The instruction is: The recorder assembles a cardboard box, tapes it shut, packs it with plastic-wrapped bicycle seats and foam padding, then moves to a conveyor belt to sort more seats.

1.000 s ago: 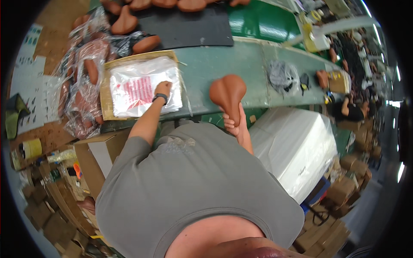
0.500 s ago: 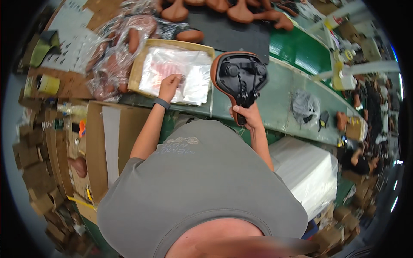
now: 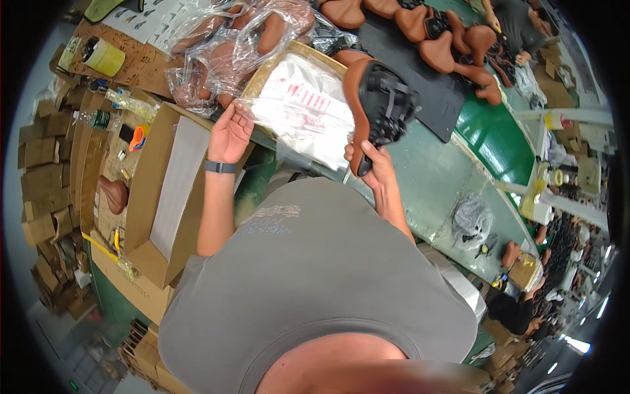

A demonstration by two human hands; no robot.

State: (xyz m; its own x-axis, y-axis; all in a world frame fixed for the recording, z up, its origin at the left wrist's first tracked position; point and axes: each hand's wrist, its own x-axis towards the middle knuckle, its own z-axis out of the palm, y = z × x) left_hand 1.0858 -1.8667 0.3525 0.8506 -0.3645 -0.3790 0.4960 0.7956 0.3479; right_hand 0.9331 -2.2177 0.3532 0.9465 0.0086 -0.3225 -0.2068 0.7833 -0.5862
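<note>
My right hand (image 3: 379, 169) grips a brown bicycle saddle (image 3: 387, 108) by its narrow nose. The saddle stands tilted on its side, its black underside and springs facing right. On the left, my left hand (image 3: 230, 139) is palm up with a watch-like band on the wrist. Its thumb and fingertips pinch the left edge of a clear plastic bag (image 3: 272, 110). That bag stretches over a stack of clear bags with red print (image 3: 305, 95) in a shallow cardboard box (image 3: 262, 71).
Plastic-wrapped brown saddles (image 3: 220, 62) lie beyond the box, and more bare saddles (image 3: 436, 52) rest on a black mat (image 3: 433, 108). A tall open carton (image 3: 147, 253) stands left. On the green bench (image 3: 426, 187) sits a crumpled grey bag (image 3: 471, 220). Another person (image 3: 518, 26) works at far right.
My left hand has moved left from over the bag stack, drawing a bag's edge out. The saddle has turned onto its side in my right hand. The whole view has shifted.
</note>
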